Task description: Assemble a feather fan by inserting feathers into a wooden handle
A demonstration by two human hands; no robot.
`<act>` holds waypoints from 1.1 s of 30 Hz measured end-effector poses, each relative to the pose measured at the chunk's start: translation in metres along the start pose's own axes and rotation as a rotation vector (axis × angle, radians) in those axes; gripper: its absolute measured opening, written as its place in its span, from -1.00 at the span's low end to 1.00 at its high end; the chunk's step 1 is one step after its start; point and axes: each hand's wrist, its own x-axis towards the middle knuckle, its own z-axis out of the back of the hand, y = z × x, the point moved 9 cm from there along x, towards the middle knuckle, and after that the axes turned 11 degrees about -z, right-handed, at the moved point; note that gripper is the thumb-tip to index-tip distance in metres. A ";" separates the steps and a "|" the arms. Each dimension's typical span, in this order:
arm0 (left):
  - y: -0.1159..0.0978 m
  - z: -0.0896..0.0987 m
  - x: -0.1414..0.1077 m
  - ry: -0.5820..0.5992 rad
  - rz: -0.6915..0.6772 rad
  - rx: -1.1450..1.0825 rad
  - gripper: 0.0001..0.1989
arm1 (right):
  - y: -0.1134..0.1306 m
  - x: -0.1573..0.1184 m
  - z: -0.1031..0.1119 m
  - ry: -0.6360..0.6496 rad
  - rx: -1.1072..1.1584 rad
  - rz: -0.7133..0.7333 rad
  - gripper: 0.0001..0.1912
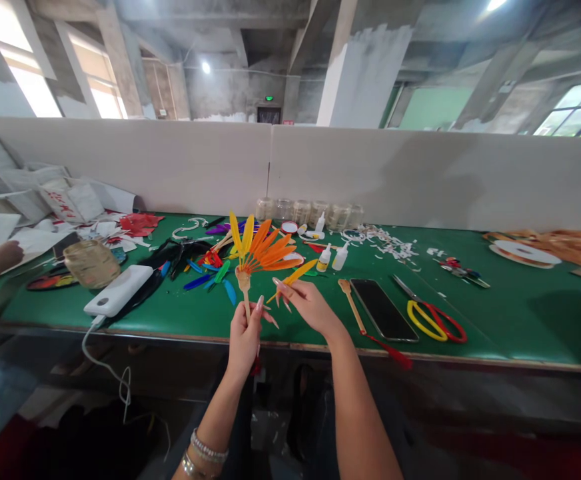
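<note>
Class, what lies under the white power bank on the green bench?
Black feathers run out from under the white power bank onto the green bench top. The bank covers the rest, so how far they reach cannot be seen.

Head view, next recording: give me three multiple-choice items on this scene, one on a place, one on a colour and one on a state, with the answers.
1. Where does the black smartphone lie?
A. On the white power bank
B. On the green bench top, beside the scissors
C. Leaning against the glass jars

2. What colours are the feathers fanned out on the wooden stick in the left hand?
A. Yellow and orange
B. Black only
C. Blue and green only

3. What is the right hand doing?
A. Lying flat on the bench
B. Holding the scissors
C. Holding a loose yellow feather

Answers:
1. B: the phone lies flat on the green surface, just left of the scissors.
2. A: the fan shows yellow and orange feathers.
3. C: the feather sits between the right hand's fingers.
</note>
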 end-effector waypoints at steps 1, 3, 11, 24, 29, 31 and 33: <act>0.001 0.002 0.000 0.012 -0.007 0.033 -0.67 | 0.002 -0.002 0.004 -0.005 0.005 0.005 -0.57; 0.001 0.005 0.001 0.048 -0.035 0.131 -0.67 | 0.002 -0.007 0.013 -0.013 0.031 -0.006 -0.58; 0.012 -0.007 0.001 0.334 -0.065 0.486 -0.61 | 0.004 -0.022 0.078 -0.530 0.191 0.169 -0.82; 0.022 -0.007 -0.003 0.502 -0.113 0.567 -0.60 | -0.008 -0.013 0.064 -0.380 0.263 -0.041 -0.73; 0.025 -0.007 -0.002 0.500 -0.098 0.549 -0.59 | -0.003 -0.010 0.052 -0.341 0.156 -0.052 -0.60; 0.026 -0.007 -0.002 0.491 -0.069 0.521 -0.59 | -0.004 -0.009 0.051 -0.339 0.147 -0.063 -0.58; 0.028 -0.006 -0.002 0.479 -0.034 0.476 -0.58 | -0.006 -0.009 0.049 -0.314 0.162 -0.087 -0.58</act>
